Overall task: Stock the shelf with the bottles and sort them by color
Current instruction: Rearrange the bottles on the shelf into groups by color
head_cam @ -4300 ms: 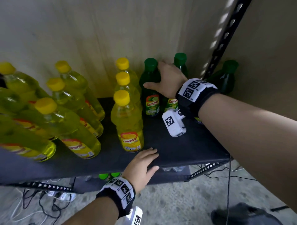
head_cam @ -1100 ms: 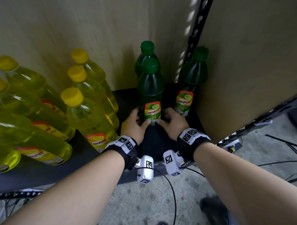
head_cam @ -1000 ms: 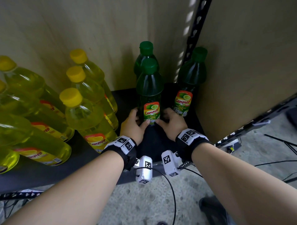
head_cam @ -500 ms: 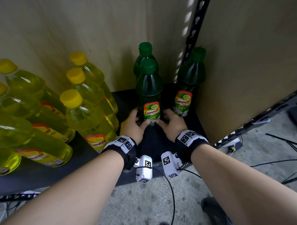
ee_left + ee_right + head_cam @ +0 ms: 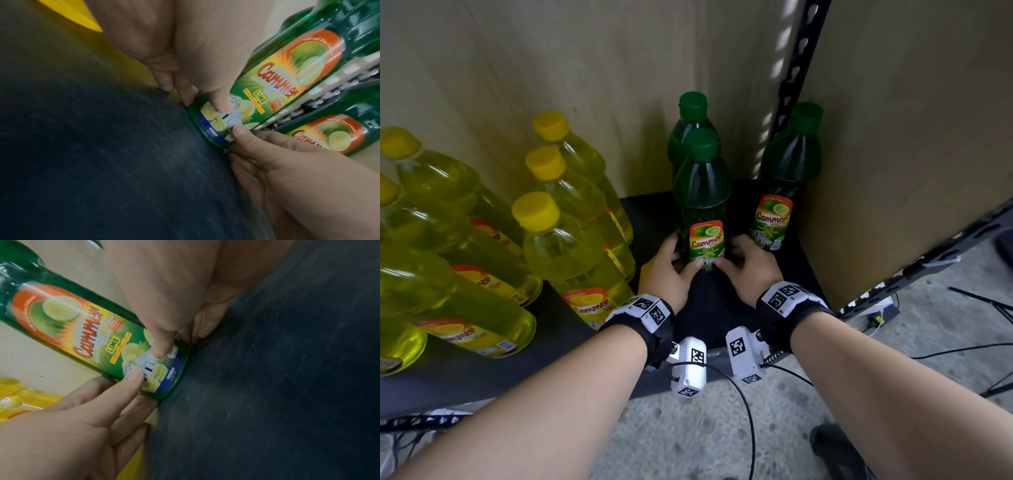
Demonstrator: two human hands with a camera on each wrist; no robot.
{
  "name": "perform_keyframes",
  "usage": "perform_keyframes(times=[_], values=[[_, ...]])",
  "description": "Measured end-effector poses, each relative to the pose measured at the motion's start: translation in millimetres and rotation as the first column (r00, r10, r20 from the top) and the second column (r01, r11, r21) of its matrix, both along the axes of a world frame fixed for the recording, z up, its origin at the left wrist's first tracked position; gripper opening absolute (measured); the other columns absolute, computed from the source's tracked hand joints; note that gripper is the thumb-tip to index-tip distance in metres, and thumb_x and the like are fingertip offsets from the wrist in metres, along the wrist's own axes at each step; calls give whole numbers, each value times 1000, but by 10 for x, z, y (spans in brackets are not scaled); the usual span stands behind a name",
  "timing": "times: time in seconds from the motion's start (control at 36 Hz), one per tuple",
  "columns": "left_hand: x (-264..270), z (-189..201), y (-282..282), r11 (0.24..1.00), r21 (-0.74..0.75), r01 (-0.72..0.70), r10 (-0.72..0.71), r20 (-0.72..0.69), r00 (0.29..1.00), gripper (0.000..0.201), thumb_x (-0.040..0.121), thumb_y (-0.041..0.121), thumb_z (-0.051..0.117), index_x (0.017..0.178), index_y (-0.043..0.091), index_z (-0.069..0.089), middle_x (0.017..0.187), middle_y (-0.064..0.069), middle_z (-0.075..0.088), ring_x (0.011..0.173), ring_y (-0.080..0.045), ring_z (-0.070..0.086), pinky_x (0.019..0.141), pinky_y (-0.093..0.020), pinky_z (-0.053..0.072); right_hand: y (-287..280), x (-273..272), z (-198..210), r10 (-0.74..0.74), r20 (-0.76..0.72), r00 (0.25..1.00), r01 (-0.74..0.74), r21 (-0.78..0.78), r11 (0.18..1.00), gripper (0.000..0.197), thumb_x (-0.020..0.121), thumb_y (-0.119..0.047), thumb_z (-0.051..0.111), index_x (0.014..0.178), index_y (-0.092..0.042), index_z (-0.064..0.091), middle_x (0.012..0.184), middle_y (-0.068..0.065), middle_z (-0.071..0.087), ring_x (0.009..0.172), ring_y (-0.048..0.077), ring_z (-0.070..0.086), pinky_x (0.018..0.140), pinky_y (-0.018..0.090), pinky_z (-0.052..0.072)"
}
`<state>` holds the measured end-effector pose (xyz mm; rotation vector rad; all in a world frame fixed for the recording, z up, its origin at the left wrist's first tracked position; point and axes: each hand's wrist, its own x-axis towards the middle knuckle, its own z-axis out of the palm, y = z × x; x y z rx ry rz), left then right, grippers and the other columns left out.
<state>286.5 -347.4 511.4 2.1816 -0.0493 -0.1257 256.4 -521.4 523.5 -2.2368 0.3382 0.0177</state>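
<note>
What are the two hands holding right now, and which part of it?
Both the left hand and right hand hold the front green bottle by its base, thumbs pressing the label's lower edge; it stands on the shelf.

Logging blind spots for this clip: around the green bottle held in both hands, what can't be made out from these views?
- Rear green bottle: head view, its label and base hidden by the front green bottle.
- Left hand and right hand: fingers behind that bottle unseen in every view.
- Yellow bottles: head view, row cut off by the left edge, so no full count.
- Small label print: blurred in both wrist views.
</note>
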Motion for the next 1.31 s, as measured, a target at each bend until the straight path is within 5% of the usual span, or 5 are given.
perform_keyframes(times=[0.58,0.72,0.78,1.03,1.31], values=[[19,32,-19,995,103,1,-3,19,1000,67,92,45,70,151,26,43,128,-4,67,118,-20,63,91,-23,42,26,-28,74,-38,-41,998,39,21,999,54,94,-41,69,141,-19,55,133,4,66,123,22,61,102,32,48],[16,31,-9,995,97,-10,10,3,1000,71,89,48,72,149,23,44,128,-2,68,115,-17,65,89,-23,45,-65,-164,54,-348,49,936,343,79,936,32,90,-37,74,111,-17,61,100,-2,70,99,18,67,78,20,41],[-1,32,-8,997,72,-9,10,-16,1000,75,90,46,72,152,20,40,131,-2,67,118,-15,65,88,-21,43,-112,-189,67,-461,95,882,452,103,886,33,90,-31,72,111,-15,53,108,5,67,101,25,65,76,22,37],[-138,-34,57,998,25,55,-53,-55,997,80,89,28,78,155,18,34,145,-4,57,131,-9,56,102,-19,40,-254,44,142,-500,139,855,477,171,862,106,78,-40,84,158,-15,20,153,10,43,139,27,43,108,27,34],[-481,3,212,913,356,197,-240,80,967,64,90,33,73,148,27,49,139,-3,60,131,-22,51,106,-26,38,-296,83,154,-461,153,874,466,5,885,97,75,-49,84,146,-7,32,145,18,41,132,40,43,109,45,39]])
